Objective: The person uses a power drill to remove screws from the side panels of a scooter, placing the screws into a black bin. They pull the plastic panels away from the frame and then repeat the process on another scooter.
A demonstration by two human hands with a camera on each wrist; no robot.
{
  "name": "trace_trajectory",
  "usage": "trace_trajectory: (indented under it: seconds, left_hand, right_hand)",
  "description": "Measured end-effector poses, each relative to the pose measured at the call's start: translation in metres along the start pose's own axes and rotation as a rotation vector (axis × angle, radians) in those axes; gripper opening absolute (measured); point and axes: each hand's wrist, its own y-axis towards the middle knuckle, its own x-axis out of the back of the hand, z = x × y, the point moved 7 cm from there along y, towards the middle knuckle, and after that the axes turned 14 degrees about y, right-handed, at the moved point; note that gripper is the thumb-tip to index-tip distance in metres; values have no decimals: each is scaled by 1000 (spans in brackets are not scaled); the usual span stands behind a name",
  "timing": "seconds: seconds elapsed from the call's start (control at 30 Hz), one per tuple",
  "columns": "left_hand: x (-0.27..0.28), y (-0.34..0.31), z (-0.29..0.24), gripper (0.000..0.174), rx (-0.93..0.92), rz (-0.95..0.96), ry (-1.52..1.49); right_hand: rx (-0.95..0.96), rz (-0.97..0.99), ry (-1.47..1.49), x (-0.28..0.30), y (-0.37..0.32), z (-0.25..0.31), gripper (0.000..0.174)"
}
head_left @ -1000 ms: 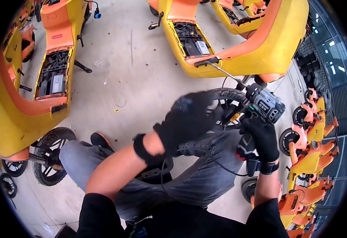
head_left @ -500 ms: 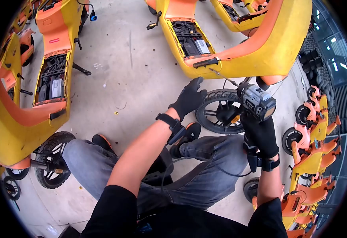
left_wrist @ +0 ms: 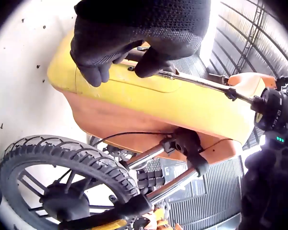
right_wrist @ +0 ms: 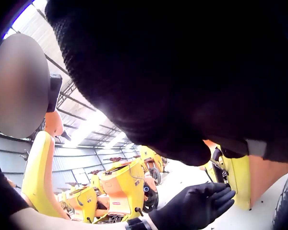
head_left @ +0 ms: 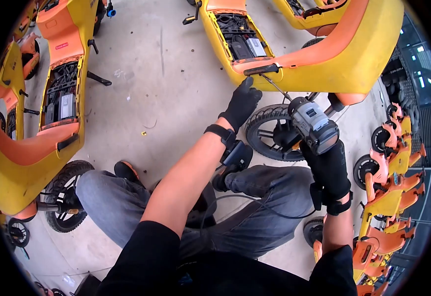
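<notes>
A grey and black drill (head_left: 314,123) is held in my gloved right hand (head_left: 329,167), its fingers round the handle under the body. The long thin bit (head_left: 277,88) runs up and left, its tip close to the black peg (head_left: 262,70) on the scooter's yellow side panel (head_left: 294,81). My gloved left hand (head_left: 244,102) is beside that peg, fingers extended towards it; in the right wrist view the left hand's (right_wrist: 194,206) fingers look straight. The left wrist view has the left hand (left_wrist: 139,36) above the bit's (left_wrist: 201,82) tip; whether they touch is unclear.
A black-tyred wheel (head_left: 269,133) stands below the scooter's front. Another yellow and orange scooter (head_left: 40,158) is on the left, its tray (head_left: 62,93) of wires uncovered. More scooters (head_left: 373,241) line the right side. A cable (head_left: 255,200) runs between the wrists.
My left hand has moved away from the drill and up beside the peg. The drill has turned slightly, its bit tip now nearer the peg than half a second ago.
</notes>
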Motion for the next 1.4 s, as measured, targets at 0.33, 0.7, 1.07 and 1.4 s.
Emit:
trace_trajectory:
  seconds: [0.33,0.7,1.07,1.4]
  left_hand:
    - [-8,28,27,41,10,-99,-597]
    - [-14,29,29,38,48,-143,-732]
    - [-16,29,25,41,29,-121,-703]
    - [-17,29,22,43,28,-123,-688]
  right_hand:
    - [-521,24,531,37,19,-56,23]
    - [-305,-76,439,38,2,-26,35]
    - [-44,51,10,9,6,6,31]
    - [27,112,-36,7,13,13,28]
